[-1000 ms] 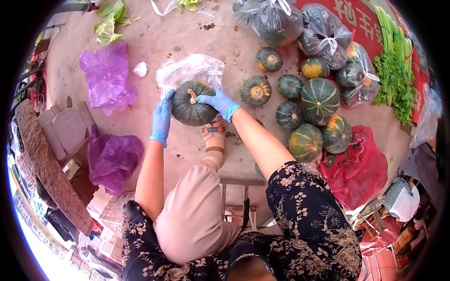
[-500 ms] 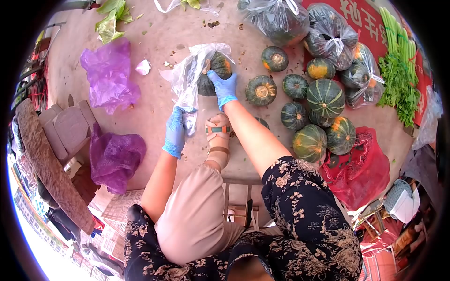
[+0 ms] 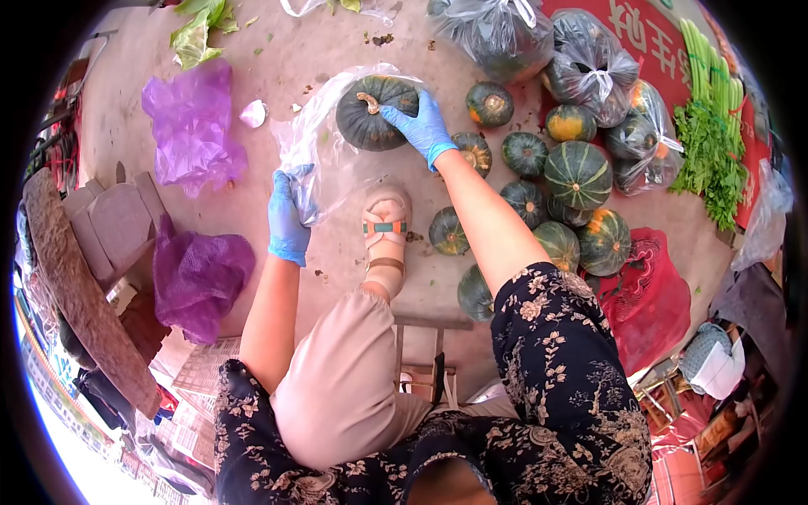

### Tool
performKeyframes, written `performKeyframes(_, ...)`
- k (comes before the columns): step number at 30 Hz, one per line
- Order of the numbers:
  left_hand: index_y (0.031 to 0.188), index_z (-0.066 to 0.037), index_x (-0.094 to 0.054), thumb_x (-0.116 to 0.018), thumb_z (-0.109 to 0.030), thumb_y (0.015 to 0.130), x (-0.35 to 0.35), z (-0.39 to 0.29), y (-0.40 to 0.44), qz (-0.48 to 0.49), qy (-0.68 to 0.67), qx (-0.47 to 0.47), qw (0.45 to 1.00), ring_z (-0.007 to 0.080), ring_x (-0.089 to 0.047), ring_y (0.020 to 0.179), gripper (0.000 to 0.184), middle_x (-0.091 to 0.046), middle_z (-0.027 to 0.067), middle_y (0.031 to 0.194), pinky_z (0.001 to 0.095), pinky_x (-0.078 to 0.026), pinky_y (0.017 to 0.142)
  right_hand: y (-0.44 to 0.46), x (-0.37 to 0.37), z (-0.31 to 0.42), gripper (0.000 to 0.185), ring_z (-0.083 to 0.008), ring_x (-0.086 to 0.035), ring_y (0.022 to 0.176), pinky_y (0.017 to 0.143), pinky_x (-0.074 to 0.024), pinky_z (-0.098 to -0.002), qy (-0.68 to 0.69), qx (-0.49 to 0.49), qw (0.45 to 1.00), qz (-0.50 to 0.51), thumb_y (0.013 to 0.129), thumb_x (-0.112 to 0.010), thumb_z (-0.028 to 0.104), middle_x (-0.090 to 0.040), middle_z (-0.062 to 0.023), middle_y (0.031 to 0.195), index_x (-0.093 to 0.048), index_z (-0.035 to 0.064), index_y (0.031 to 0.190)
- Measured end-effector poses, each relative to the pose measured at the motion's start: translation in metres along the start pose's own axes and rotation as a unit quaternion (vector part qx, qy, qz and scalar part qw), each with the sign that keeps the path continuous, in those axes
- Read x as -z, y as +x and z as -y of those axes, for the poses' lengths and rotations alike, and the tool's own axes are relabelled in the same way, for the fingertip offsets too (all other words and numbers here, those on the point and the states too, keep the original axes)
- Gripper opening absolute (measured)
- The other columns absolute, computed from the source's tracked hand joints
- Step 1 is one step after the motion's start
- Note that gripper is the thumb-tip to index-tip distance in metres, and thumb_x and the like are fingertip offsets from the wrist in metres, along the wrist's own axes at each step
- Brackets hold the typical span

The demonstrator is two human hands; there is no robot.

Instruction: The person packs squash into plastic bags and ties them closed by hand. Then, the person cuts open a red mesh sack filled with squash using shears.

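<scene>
A dark green pumpkin (image 3: 370,130) with a curved, dry stem lies on the ground in front of me, partly surrounded by a clear plastic bag (image 3: 313,139). My right hand (image 3: 421,128), in a blue glove, grips the pumpkin's right side, thumb on top near the stem. The other fingers are partly hidden behind it. At the bag's near left edge, my left hand (image 3: 289,212), also blue-gloved, is closed on the plastic. My sandalled foot (image 3: 386,229) rests just below the bag.
Several loose pumpkins (image 3: 578,175) sit to the right, with bagged pumpkins (image 3: 592,71) behind them. Celery (image 3: 709,139) and a red mesh sack (image 3: 648,303) lie farther right. On the left are a purple plastic bag (image 3: 195,126) and a purple mesh sack (image 3: 202,282).
The pumpkin has turned so its stem now shows, and the bag is spread wider. My left hand has moved left and up with the plastic; my right hand has shifted right and slightly up.
</scene>
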State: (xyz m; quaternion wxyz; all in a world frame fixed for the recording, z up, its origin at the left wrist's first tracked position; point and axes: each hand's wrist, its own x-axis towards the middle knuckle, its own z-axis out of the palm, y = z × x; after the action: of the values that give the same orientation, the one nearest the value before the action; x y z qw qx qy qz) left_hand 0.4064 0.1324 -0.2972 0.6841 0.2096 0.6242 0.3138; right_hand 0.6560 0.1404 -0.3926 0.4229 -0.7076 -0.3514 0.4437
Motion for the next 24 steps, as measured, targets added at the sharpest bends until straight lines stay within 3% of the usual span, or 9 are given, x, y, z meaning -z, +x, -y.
performKeyframes(3, 0.11, -0.003, -0.055, -0.033, -0.039, 0.095, -0.005, 0.0, -0.002, -0.008, -0.007, -0.001, 1.0, 0.0132, -0.055, 0.09, 0.044, -0.058, 0.0051, 0.106, 0.0265, -0.044, 0.078, 0.005, -0.005, -0.009, 0.082, -0.0355, -0.051, 0.103, 0.09, -0.041, -0.0402, -0.061, 0.017, 0.998, 0.005, 0.06, -0.074, 0.05, -0.052, -0.0241, 0.108, -0.043, -0.0006, 0.116)
performKeyframes(8, 0.112, -0.003, -0.053, -0.033, -0.037, 0.095, -0.005, 0.0, 0.0, 0.01, 0.008, -0.005, 1.0, 0.0141, -0.056, 0.091, 0.044, -0.058, 0.0058, 0.107, 0.0264, -0.045, 0.079, 0.014, 0.01, 0.009, 0.086, -0.0354, -0.051, 0.106, 0.089, -0.0426, -0.0383, -0.123, -0.076, 0.987, 0.073, 0.061, -0.071, 0.053, -0.051, -0.0261, 0.113, -0.04, -0.0005, 0.121)
performKeyframes(11, 0.107, -0.004, -0.057, -0.032, -0.039, 0.095, -0.022, -0.008, -0.006, -0.021, -0.002, 0.016, 1.0, 0.0071, -0.047, 0.055, 0.045, -0.06, -0.0008, 0.083, 0.0206, -0.037, 0.048, 0.012, 0.004, 0.013, 0.087, -0.034, -0.052, 0.106, 0.088, -0.0431, -0.0374, -0.154, -0.126, 0.979, 0.045, 0.062, -0.069, 0.053, -0.05, -0.0261, 0.115, -0.038, -0.0007, 0.122)
performKeyframes(15, 0.106, -0.005, -0.058, -0.033, -0.04, 0.095, -0.019, -0.004, 0.002, -0.023, 0.002, 0.01, 1.0, 0.0055, -0.039, 0.047, 0.045, -0.058, -0.0029, 0.075, 0.02, -0.031, 0.041, 0.008, -0.007, 0.011, 0.078, -0.032, -0.055, 0.101, 0.089, -0.0433, -0.0364, -0.097, -0.225, 0.969, 0.021, 0.062, -0.069, 0.05, -0.054, -0.0233, 0.111, -0.046, -0.0005, 0.117)
performKeyframes(18, 0.107, -0.005, -0.057, -0.035, -0.039, 0.095, -0.011, -0.003, 0.005, -0.009, -0.014, 0.016, 1.0, 0.0062, -0.045, 0.056, 0.042, -0.06, -0.0013, 0.083, 0.0201, -0.035, 0.047, 0.001, 0.017, 0.041, 0.066, -0.0313, -0.057, 0.097, 0.086, -0.044, -0.0363, -0.02, -0.287, 0.939, 0.188, 0.064, -0.068, 0.049, -0.058, -0.0218, 0.105, -0.056, 0.0008, 0.108)
performKeyframes(20, 0.108, -0.005, -0.056, -0.038, -0.037, 0.094, -0.011, -0.004, 0.005, 0.021, -0.012, 0.013, 1.0, 0.0077, -0.055, 0.072, 0.039, -0.062, 0.0015, 0.095, 0.0204, -0.042, 0.056, 0.003, 0.023, 0.03, 0.059, -0.0316, -0.058, 0.094, 0.084, -0.0444, -0.0372, -0.111, -0.22, 0.946, 0.211, 0.066, -0.068, 0.047, -0.059, -0.0226, 0.104, -0.059, 0.0012, 0.102)
performKeyframes(21, 0.108, -0.005, -0.056, -0.038, -0.037, 0.094, -0.013, -0.006, 0.005, 0.01, -0.014, 0.006, 1.0, 0.0077, -0.055, 0.072, 0.039, -0.062, 0.0015, 0.095, 0.0205, -0.042, 0.056, 0.005, 0.026, 0.029, 0.056, -0.0317, -0.058, 0.093, 0.083, -0.0446, -0.0376, -0.155, -0.186, 0.945, 0.221, 0.067, -0.068, 0.046, -0.059, -0.0229, 0.103, -0.061, 0.0015, 0.1)
performKeyframes(22, 0.108, -0.005, -0.056, -0.038, -0.037, 0.094, -0.016, -0.008, 0.005, -0.002, -0.016, -0.001, 1.0, 0.0077, -0.055, 0.072, 0.039, -0.062, 0.0014, 0.094, 0.0206, -0.042, 0.056, 0.003, 0.029, 0.028, 0.054, -0.0319, -0.058, 0.095, 0.082, -0.0445, -0.0383, -0.181, -0.163, 0.955, 0.169, 0.068, -0.065, 0.045, -0.059, -0.0224, 0.103, -0.061, 0.0017, 0.1)
performKeyframes(24, 0.108, -0.005, -0.056, -0.039, -0.036, 0.094, -0.015, -0.009, 0.006, -0.011, -0.025, -0.011, 1.0, 0.0078, -0.055, 0.074, 0.038, -0.061, 0.0015, 0.095, 0.0209, -0.042, 0.057, 0.001, 0.027, 0.013, 0.05, -0.0331, -0.058, 0.089, 0.08, -0.0445, -0.0397, -0.285, -0.01, 0.958, -0.025, 0.068, -0.064, 0.043, -0.06, -0.0221, 0.095, -0.061, 0.0013, 0.095)
